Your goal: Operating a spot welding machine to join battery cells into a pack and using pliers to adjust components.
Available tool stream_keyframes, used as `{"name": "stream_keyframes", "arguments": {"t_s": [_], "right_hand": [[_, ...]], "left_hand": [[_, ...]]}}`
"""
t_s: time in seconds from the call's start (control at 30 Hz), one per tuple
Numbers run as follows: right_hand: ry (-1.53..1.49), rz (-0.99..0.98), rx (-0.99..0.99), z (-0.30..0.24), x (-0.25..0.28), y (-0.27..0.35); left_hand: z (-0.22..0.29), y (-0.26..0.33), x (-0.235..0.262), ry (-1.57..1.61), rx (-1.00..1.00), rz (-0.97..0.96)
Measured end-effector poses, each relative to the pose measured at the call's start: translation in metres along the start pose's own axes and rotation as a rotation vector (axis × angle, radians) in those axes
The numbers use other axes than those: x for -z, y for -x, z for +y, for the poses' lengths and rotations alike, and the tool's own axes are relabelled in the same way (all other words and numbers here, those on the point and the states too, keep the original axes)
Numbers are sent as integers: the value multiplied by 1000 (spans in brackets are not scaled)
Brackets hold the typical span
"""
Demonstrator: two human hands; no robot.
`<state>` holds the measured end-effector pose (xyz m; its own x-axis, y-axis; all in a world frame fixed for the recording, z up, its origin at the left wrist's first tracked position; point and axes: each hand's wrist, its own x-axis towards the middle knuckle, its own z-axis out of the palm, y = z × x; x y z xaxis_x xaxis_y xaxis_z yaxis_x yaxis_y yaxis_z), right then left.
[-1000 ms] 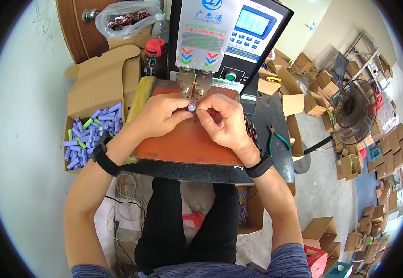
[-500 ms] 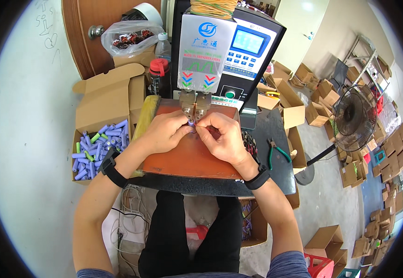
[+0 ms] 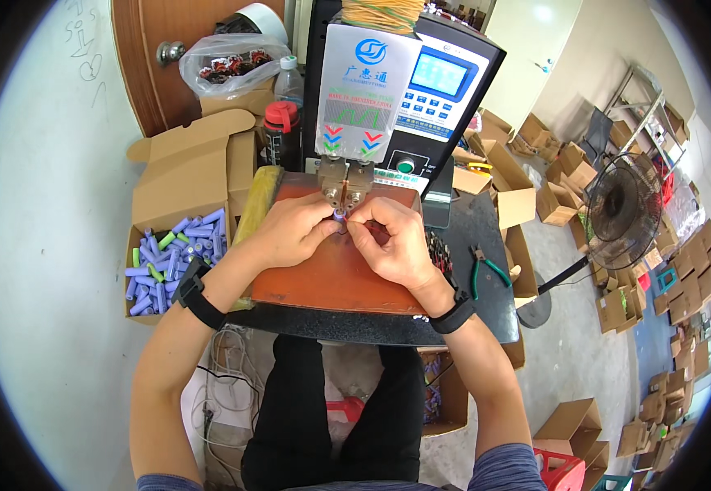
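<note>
Under the paired metal electrodes (image 3: 346, 186) of a spot welding machine (image 3: 357, 90), my left hand (image 3: 290, 233) pinches a small purple battery cell (image 3: 339, 217) between thumb and fingers. My right hand (image 3: 395, 243) is closed in a pinch right beside the cell's end, almost touching the left fingertips. It holds what looks like a thin red wire, mostly hidden by the fingers. Both hands rest above an orange-brown work mat (image 3: 315, 286). Exactly where the wire meets the cell is too small to tell.
An open cardboard box (image 3: 184, 176) of purple and green cells stands left. A yellow wrapped bundle (image 3: 259, 204) borders the mat; a red-capped bottle (image 3: 282, 135) is behind it. Dark wire leads (image 3: 439, 255) and green-handled pliers (image 3: 488, 272) lie right, beyond them a fan (image 3: 624, 209).
My hands keep nearly the same pose at the electrodes, still pinching the cell and wire. The view has shifted very slightly.
</note>
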<state>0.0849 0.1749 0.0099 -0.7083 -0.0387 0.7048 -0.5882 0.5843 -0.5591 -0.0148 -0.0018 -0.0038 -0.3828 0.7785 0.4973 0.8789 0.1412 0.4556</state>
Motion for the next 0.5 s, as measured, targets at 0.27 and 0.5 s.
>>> {"name": "stream_keyframes", "arguments": {"t_s": [0.27,0.5], "right_hand": [[-101,15,-150,3,22,9],[-287,-101,-586,-24,136,80]], "left_hand": [[1,-7,-6,226,103,64],[-12,0,2,395,152,119]]}}
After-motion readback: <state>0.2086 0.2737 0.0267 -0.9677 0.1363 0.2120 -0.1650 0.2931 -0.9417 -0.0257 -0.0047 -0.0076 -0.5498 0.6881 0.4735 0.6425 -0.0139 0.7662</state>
